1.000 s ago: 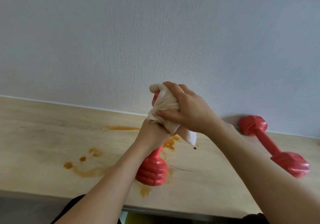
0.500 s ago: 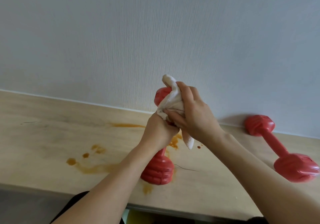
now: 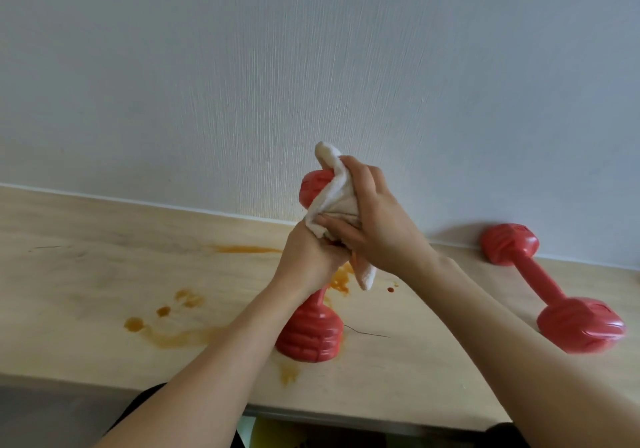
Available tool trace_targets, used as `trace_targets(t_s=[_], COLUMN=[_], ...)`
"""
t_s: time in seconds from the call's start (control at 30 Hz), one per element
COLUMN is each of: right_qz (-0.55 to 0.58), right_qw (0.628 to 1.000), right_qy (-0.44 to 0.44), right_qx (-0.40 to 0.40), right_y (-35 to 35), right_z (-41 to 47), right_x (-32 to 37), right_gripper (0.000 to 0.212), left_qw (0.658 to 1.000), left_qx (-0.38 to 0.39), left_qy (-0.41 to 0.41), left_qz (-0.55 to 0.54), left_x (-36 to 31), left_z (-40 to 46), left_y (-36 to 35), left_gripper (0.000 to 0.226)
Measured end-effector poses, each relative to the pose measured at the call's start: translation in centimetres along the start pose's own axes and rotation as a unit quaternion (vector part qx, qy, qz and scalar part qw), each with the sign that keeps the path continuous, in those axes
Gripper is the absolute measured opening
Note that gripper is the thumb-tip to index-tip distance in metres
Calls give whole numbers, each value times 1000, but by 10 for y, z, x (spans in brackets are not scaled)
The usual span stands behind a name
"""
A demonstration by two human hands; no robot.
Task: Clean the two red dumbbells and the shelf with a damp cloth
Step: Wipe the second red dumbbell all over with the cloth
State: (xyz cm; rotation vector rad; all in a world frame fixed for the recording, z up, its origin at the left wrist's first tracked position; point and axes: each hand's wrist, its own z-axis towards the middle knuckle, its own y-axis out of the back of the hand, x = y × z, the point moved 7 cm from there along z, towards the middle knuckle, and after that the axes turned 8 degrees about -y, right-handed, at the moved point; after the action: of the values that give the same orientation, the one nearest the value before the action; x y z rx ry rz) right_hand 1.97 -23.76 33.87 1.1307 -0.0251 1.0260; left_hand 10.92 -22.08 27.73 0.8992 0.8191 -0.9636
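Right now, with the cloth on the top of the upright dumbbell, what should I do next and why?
Probably slide the cloth round to the left of the upright dumbbell: your right hand covers only its top right, and red still shows on that left side.

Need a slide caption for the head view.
Left hand steadies upright dumbbell on stained shelf; right hand wipes its top with cloth.

- Left hand [image 3: 311, 257]: bare, with no ring, glove or watch showing.
- Right hand [image 3: 375, 226]: bare as well, with short, unpainted nails on the fingers that show.
- Both forearms are uncovered from wrist to the bottom edge of the view; no sleeve reaches them.
- Dark, black-looking clothing [image 3: 138, 409] shows at the bottom edge, under the left forearm.
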Motion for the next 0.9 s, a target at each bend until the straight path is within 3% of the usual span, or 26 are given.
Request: trace_targets(t_s=[0.17,0.33,0.47,0.6,0.9], right_qz=[68,53,75,108,256], right_qw=[998,998,997,993,964], right_qy=[6,37,-16,-46,-58], right_qx=[-17,-7,31,6,-38], right_y=[2,7,-6,-7,9], right_z=[-13,-18,-8,-3,-30], right_x=[-11,-23,-9,-6,-46], right_gripper=[70,65,74,83,77], left_qw=[999,999,1000,1000,983], left_qx=[25,36,16,15,166], left_qy=[-26,-9,-3,-9,-8], left_qz=[2,-5,-1,-20,-78], left_x=[-3,3,2,1,-8], left_z=[0,3,2,1,-1], left_y=[3,2,2,2,-18], left_gripper=[31,20,21,21,16])
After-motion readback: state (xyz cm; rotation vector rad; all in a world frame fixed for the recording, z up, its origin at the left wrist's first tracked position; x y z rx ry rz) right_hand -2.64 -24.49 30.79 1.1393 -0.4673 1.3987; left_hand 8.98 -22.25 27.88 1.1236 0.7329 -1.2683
